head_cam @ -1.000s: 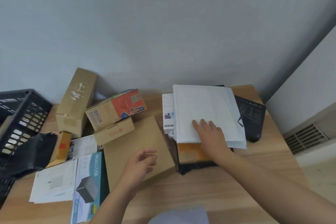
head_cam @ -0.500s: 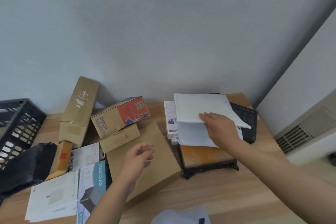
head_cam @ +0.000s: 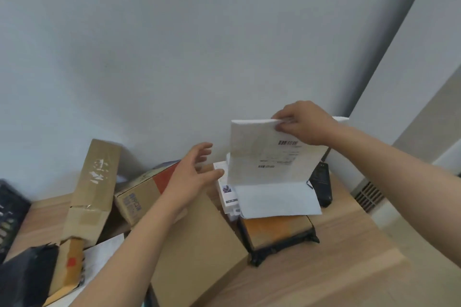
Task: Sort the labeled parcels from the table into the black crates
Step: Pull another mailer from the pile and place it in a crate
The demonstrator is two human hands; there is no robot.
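My right hand (head_cam: 303, 123) pinches the top edge of a white padded envelope (head_cam: 262, 154) and holds it upright above the table, its barcode label facing me. A second white envelope (head_cam: 277, 200) lies flat beneath it on an orange parcel in black wrap (head_cam: 277, 230). My left hand (head_cam: 193, 174) hovers open just left of the lifted envelope, fingers spread, touching nothing. A flat brown box (head_cam: 199, 244) lies under my left forearm. Part of a black crate (head_cam: 10, 217) shows at the far left edge.
A tall brown carton (head_cam: 93, 192) leans against the wall at left, beside a brown and red box (head_cam: 144, 194). A white box (head_cam: 225, 190) and a black device (head_cam: 321, 182) flank the envelope stack. A black bag (head_cam: 25, 276) lies at lower left. A wall vent (head_cam: 369, 194) is right.
My right hand has lifted the top white envelope off the stack and turned it upright, label toward me. My left hand has risen toward it. The camera tilted up.
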